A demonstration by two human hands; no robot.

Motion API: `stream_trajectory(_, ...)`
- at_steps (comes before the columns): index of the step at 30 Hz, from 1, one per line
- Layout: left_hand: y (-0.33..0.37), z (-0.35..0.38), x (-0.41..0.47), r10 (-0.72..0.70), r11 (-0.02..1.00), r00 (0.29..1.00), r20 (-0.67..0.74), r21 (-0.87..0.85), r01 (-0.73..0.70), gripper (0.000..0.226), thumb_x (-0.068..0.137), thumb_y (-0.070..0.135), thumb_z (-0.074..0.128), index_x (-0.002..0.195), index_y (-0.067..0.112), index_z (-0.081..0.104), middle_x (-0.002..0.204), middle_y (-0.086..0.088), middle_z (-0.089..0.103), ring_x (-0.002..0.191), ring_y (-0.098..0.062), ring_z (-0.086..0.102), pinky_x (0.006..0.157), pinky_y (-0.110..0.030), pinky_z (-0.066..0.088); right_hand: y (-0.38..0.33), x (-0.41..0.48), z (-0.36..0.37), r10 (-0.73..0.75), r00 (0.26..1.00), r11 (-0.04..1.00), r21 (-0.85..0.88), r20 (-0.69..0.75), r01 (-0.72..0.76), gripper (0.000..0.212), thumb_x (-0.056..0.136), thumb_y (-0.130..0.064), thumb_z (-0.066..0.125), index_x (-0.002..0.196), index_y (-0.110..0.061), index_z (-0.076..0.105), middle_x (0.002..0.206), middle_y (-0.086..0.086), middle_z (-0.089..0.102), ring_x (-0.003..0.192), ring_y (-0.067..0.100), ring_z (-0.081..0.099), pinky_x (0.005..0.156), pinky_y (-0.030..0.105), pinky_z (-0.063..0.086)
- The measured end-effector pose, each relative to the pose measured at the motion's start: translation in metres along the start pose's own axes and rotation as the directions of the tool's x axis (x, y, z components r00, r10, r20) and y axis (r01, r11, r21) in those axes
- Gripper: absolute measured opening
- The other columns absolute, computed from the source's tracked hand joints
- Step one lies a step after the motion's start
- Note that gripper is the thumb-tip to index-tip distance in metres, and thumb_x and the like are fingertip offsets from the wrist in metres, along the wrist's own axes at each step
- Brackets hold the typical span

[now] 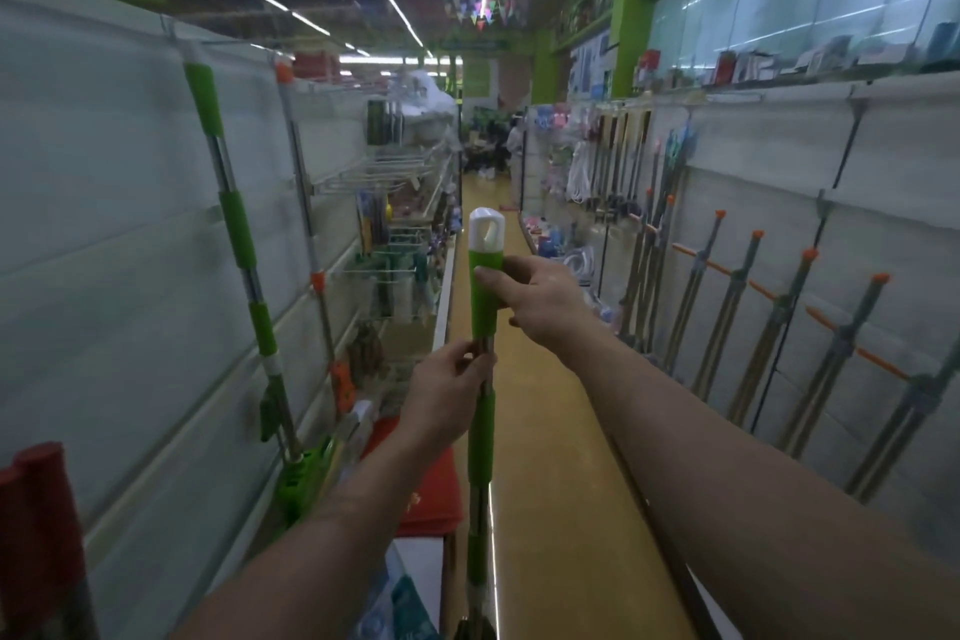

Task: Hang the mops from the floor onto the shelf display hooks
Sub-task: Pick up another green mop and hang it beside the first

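Gripping the upright mop (482, 437) mid-aisle, left hand (447, 398) and right hand (543, 304) are clamping fingers (467, 353) round it; shelves (130, 224) are flanking open floor (550, 457).

The mop (482, 437) has a bright, polished metal pole (479, 509) with matt green sleeves (485, 296), foam or soft plastic as far as the blur lets one judge, and a smooth, glossy white plastic cap (487, 229). The floor (550, 431) is glossy and mirrors the lamps; the shelf panels (104, 234) look matt.
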State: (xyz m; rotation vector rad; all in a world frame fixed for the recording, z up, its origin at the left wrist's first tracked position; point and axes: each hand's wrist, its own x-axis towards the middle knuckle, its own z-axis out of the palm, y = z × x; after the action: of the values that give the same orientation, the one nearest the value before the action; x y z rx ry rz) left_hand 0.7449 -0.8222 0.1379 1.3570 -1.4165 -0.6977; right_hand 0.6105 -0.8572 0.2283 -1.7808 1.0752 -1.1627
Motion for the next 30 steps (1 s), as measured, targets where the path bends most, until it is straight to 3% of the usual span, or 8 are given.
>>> stream_trajectory(5, 0.0, 0.014, 0.038, -0.008, 0.998, 0.997, -0.074, 0.059, 0.012, 0.014, 0.099, 0.036, 0.058, 0.094, 0.032, 0.071, 0.086, 0.002, 0.073, 0.081, -0.017, 0.07, 0.069, -0.035, 0.055, 0.012, 0.038, -0.012, -0.049, 0.998, 0.996, 0.073, 0.026, 0.047, 0.037, 0.101, -0.034, 0.065, 0.131, -0.012, 0.067, 0.11, -0.003, 0.07, 0.108, 0.019, 0.068, 0.083, 0.028, 0.054)
stream_trajectory(9, 0.0, 0.029, 0.07, -0.041, 0.997, 0.988, -0.148, 0.061, 0.051, 0.013, 0.096, 0.037, 0.062, 0.095, 0.032, 0.073, 0.084, 0.003, 0.073, 0.079, -0.019, 0.07, 0.068, -0.037, 0.057, 0.028, 0.077, -0.023, -0.083, 0.993, 0.993, 0.089, 0.08, 0.076, 0.032, 0.1, -0.037, 0.065, 0.125, -0.017, 0.071, 0.104, -0.006, 0.073, 0.098, 0.013, 0.07, 0.073, 0.026, 0.051)
stream_trajectory(13, -0.002, 0.049, 0.104, -0.049, 0.992, 0.971, -0.235, 0.1, 0.074, 0.022, 0.091, 0.043, 0.059, 0.099, 0.03, 0.075, 0.082, 0.006, 0.072, 0.078, -0.018, 0.069, 0.077, -0.045, 0.06, 0.046, 0.119, -0.036, -0.114, 0.985, 0.982, 0.165, 0.126, 0.092, 0.028, 0.098, -0.035, 0.069, 0.119, -0.017, 0.072, 0.101, -0.007, 0.074, 0.101, 0.017, 0.071, 0.091, 0.041, 0.06)
stream_trajectory(17, 0.0, 0.07, 0.131, -0.077, 0.983, 0.943, -0.325, 0.134, 0.126, 0.035, 0.086, 0.048, 0.058, 0.107, 0.026, 0.077, 0.086, 0.003, 0.077, 0.08, -0.018, 0.073, 0.078, -0.048, 0.062, 0.059, 0.156, -0.057, -0.165, 0.963, 0.97, 0.211, 0.214, 0.12, 0.024, 0.098, -0.027, 0.07, 0.116, -0.01, 0.074, 0.096, -0.005, 0.074, 0.094, 0.016, 0.071, 0.079, 0.03, 0.058)
stream_trajectory(21, 0.009, 0.083, 0.151, -0.101, 0.974, 0.919, -0.38, 0.149, 0.169, 0.021, 0.099, 0.031, 0.059, 0.105, 0.021, 0.076, 0.091, -0.004, 0.079, 0.086, -0.023, 0.074, 0.078, -0.044, 0.061, 0.072, 0.192, -0.065, -0.214, 0.929, 0.965, 0.214, 0.301, 0.153, 0.026, 0.097, -0.026, 0.071, 0.116, -0.008, 0.076, 0.095, -0.002, 0.075, 0.093, 0.018, 0.072, 0.082, 0.033, 0.059)
stream_trajectory(25, 0.011, 0.089, 0.169, -0.138, 0.97, 0.889, -0.436, 0.123, 0.211, 0.018, 0.101, 0.021, 0.06, 0.111, 0.017, 0.074, 0.1, -0.011, 0.078, 0.093, -0.026, 0.073, 0.067, -0.021, 0.055, 0.083, 0.225, -0.06, -0.234, 0.901, 0.958, 0.246, 0.365, 0.149, 0.022, 0.096, -0.029, 0.073, 0.11, -0.013, 0.077, 0.097, -0.002, 0.077, 0.096, 0.021, 0.073, 0.085, 0.036, 0.059)
stream_trajectory(27, 0.009, 0.09, 0.182, -0.147, 0.966, 0.874, -0.462, 0.124, 0.228, 0.017, 0.101, 0.022, 0.059, 0.11, 0.019, 0.073, 0.101, -0.01, 0.076, 0.088, -0.021, 0.071, 0.063, -0.017, 0.051, 0.087, 0.242, -0.055, -0.25, 0.888, 0.953, 0.262, 0.386, 0.154, 0.014, 0.096, -0.03, 0.073, 0.103, -0.019, 0.078, 0.097, 0.001, 0.079, 0.097, 0.023, 0.075, 0.089, 0.04, 0.061)
stream_trajectory(30, 0.002, 0.088, 0.205, -0.145, 0.964, 0.867, -0.477, 0.13, 0.233, 0.009, 0.101, 0.024, 0.059, 0.1, 0.027, 0.068, 0.088, 0.001, 0.072, 0.076, -0.012, 0.066, 0.059, -0.014, 0.05, 0.094, 0.269, -0.049, -0.276, 0.868, 0.944, 0.288, 0.413, 0.163, 0.012, 0.097, -0.027, 0.072, 0.102, -0.018, 0.078, 0.094, 0.002, 0.079, 0.091, 0.019, 0.075, 0.083, 0.035, 0.06)
